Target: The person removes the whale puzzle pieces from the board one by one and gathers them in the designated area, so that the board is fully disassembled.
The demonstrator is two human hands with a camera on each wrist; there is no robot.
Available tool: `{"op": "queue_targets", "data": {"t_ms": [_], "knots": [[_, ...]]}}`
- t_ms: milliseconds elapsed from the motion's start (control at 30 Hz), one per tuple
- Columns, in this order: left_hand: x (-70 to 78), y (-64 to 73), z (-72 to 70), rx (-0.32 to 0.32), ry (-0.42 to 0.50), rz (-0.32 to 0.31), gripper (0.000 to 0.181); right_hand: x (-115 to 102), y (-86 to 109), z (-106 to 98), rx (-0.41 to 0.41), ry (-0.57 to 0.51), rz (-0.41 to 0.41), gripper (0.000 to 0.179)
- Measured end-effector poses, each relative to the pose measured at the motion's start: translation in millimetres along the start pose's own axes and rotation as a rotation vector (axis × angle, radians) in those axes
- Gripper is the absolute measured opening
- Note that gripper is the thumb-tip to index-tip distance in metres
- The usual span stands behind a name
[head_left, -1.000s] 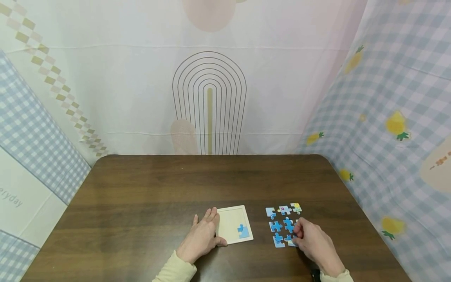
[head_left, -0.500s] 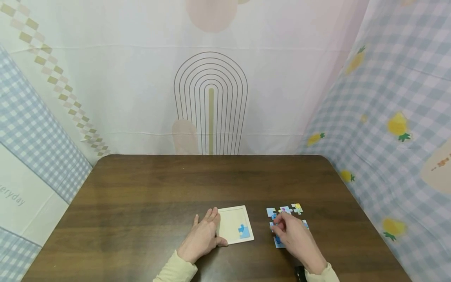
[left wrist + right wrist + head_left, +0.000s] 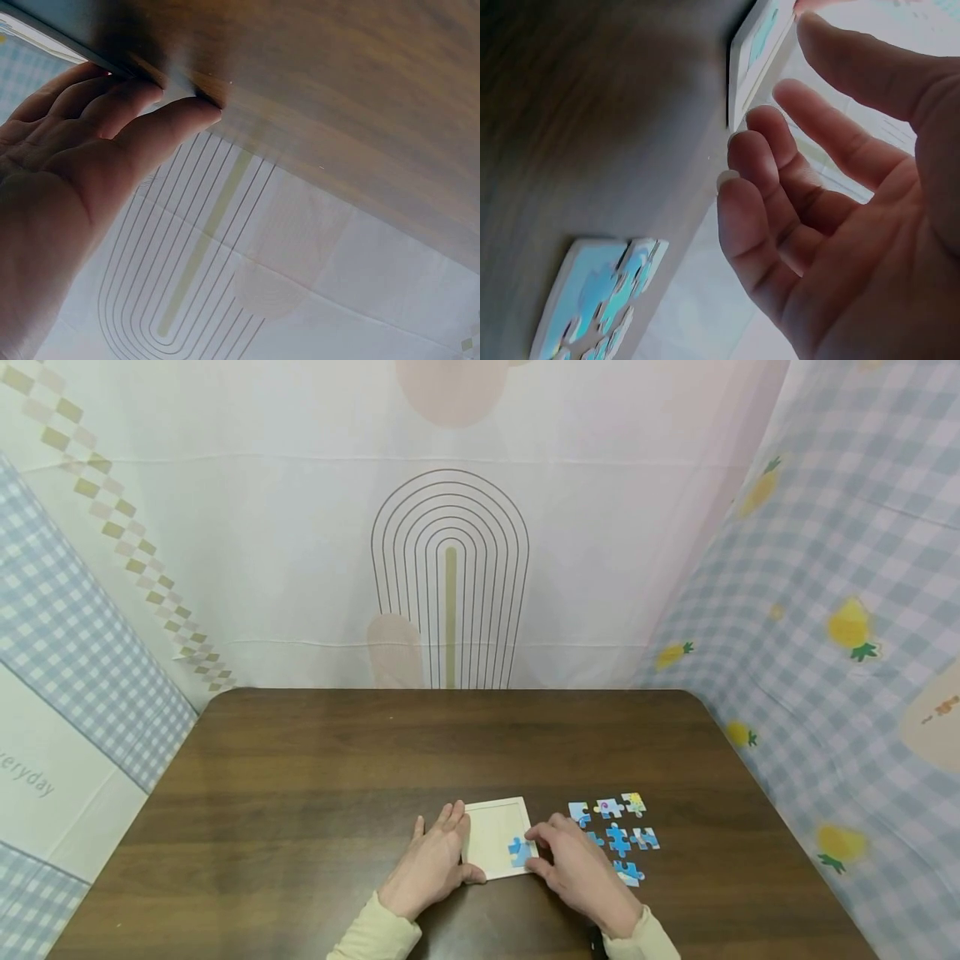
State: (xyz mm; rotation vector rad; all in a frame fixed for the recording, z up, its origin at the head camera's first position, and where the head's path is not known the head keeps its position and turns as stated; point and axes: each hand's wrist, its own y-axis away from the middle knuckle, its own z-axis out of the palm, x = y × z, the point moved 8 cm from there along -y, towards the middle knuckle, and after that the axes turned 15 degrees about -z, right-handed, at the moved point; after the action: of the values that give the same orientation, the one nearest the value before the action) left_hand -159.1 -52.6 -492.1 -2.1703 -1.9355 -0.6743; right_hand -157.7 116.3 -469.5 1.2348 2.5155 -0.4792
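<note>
My left hand (image 3: pixel 423 866) lies along the left side of a pale square puzzle tray (image 3: pixel 487 823), fingers fairly straight, thumb at the front left corner. One blue puzzle piece (image 3: pixel 519 852) sits inside the tray's front right corner. Just right of that piece is my right hand (image 3: pixel 577 868), thumb and forefinger spread at the right rim. In the right wrist view nothing shows between thumb and forefinger of the right hand (image 3: pixel 840 195); its other fingers bend loosely. Several loose puzzle pieces (image 3: pixel 618 838) lie to the right, partly hidden by that hand in the head view.
A dark brown wooden table (image 3: pixel 337 760) carries the tray and pieces. Behind it hangs a white patterned cloth (image 3: pixel 300 568), and a blue checked cloth (image 3: pixel 810 693) drapes along the right side.
My right hand has moved left, from the front right of the loose pieces, across them, to the tray's right rim. My left hand has stayed at the tray.
</note>
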Motion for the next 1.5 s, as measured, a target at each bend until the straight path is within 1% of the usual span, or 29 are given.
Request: {"op": "queue_targets", "data": {"t_ms": [100, 233, 500, 600, 767, 833, 967, 1167, 1233, 1333, 1500], "knots": [[-0.2, 0.3, -0.3, 0.002, 0.001, 0.004, 0.085, -3.3, -1.1, 3.0, -0.021, 0.012, -0.035, 0.029], [0.3, 0.9, -0.1, -0.003, 0.004, 0.007, 0.085, -5.3, -1.3, 7.3, -0.046, 0.041, -0.062, 0.033], [0.8, 1.6, -0.6, -0.005, 0.011, 0.005, 0.085, -6.7, -2.6, 11.4, -0.062, 0.082, -0.067, 0.037], [0.6, 1.5, -0.5, -0.007, 0.015, 0.002, 0.085, -8.5, -4.6, 11.7, -0.073, 0.105, -0.082, 0.039], [0.5, 1.5, -0.7, -0.009, 0.021, 0.0, 0.085, -12.1, -9.1, 10.8, -0.079, 0.156, -0.123, 0.035], [0.6, 1.7, -1.1, -0.006, 0.023, 0.002, 0.085, -12.2, -10.8, 10.3, -0.086, 0.162, -0.123, 0.033], [0.4, 1.6, -1.3, -0.002, 0.021, 0.001, 0.084, -11.3, -14.6, 9.4, -0.109, 0.143, -0.114, 0.03], [0.5, 1.1, -1.0, 0.002, 0.013, 0.002, 0.084, -6.4, -20.3, 8.3, -0.151, 0.062, -0.082, 0.026], [0.5, 0.8, -0.9, 0.001, 0.015, 0.001, 0.084, -4.4, -22.0, 8.9, -0.161, 0.052, -0.069, 0.024], [0.4, 0.7, -0.5, 0.0, 0.014, 0.001, 0.084, -2.4, -23.8, 9.7, -0.156, 0.052, -0.058, 0.022], [0.7, 0.6, -1.5, 0.013, 0.006, 0.008, 0.083, -0.2, -25.5, 10.2, -0.127, 0.05, -0.055, 0.023]]}}
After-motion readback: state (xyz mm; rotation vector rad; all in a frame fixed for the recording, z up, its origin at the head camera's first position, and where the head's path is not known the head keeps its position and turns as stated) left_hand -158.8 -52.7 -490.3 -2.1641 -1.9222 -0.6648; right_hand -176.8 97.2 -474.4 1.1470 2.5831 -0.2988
